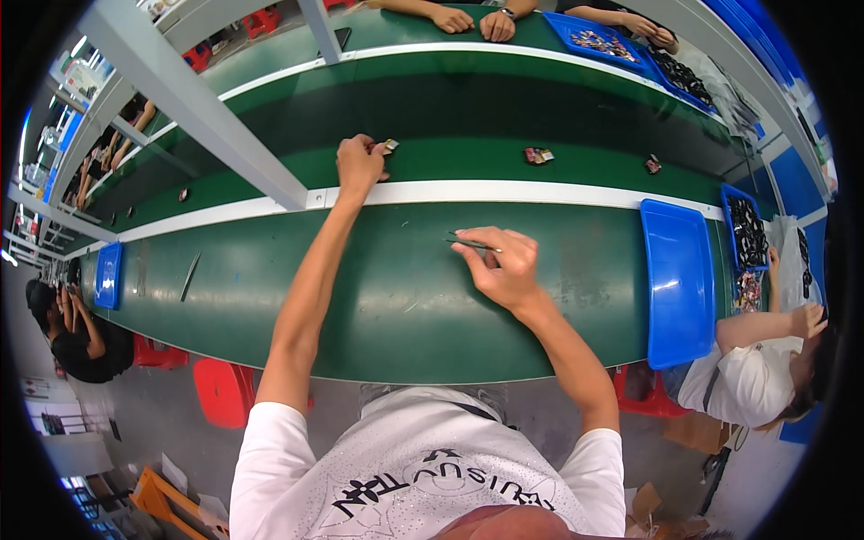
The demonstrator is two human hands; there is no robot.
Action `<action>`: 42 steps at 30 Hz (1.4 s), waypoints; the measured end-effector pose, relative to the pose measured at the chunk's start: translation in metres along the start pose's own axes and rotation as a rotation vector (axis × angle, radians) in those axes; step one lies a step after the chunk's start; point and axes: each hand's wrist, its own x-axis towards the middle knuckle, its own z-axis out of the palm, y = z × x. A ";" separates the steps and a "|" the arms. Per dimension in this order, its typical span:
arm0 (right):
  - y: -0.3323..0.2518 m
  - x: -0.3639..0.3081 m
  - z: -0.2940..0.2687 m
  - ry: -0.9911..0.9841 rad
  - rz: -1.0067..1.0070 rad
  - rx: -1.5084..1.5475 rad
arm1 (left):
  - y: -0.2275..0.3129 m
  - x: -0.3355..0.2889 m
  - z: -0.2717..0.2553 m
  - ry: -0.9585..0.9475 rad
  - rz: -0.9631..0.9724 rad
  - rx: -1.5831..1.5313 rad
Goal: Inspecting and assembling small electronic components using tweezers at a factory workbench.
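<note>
My left hand (360,167) reaches over the white rail (486,192) to the dark green conveyor belt. Its fingers are closed at the near side of a small bundle with yellow and white parts (390,145); the fingertips are partly hidden. Over the green worktable (405,333), my right hand (506,265) pinches a slim pair of tweezers (474,244). The tips point left, with nothing visible between them. Farther right on the belt lie a similar small bundle (538,156) and a smaller reddish one (652,164).
A blue tray (677,283) stands at the right of the worktable, and another blue tray (109,275) at its far left. A thin metal strip (190,276) lies on the left. The white post (207,108) rises beside my left arm. Co-workers' hands (472,22) rest across the belt.
</note>
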 end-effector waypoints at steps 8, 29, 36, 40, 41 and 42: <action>0.003 -0.004 0.002 -0.045 -0.088 -0.065 | 0.035 0.002 0.076 -0.007 0.523 0.110; 0.003 -0.004 0.007 -0.049 -0.124 -0.004 | 0.082 -0.068 0.082 -0.442 0.060 -0.360; -0.008 -0.009 0.008 -0.095 0.058 0.048 | 0.027 -0.125 0.001 -0.278 -0.046 -0.469; -0.010 -0.014 0.017 -0.080 0.211 0.155 | 0.016 -0.145 -0.007 -0.248 -0.055 -0.552; -0.007 -0.017 0.018 -0.078 0.246 0.193 | 0.015 -0.147 -0.004 -0.254 -0.037 -0.573; -0.006 -0.017 0.018 -0.086 0.242 0.197 | 0.015 -0.149 0.000 -0.272 -0.033 -0.576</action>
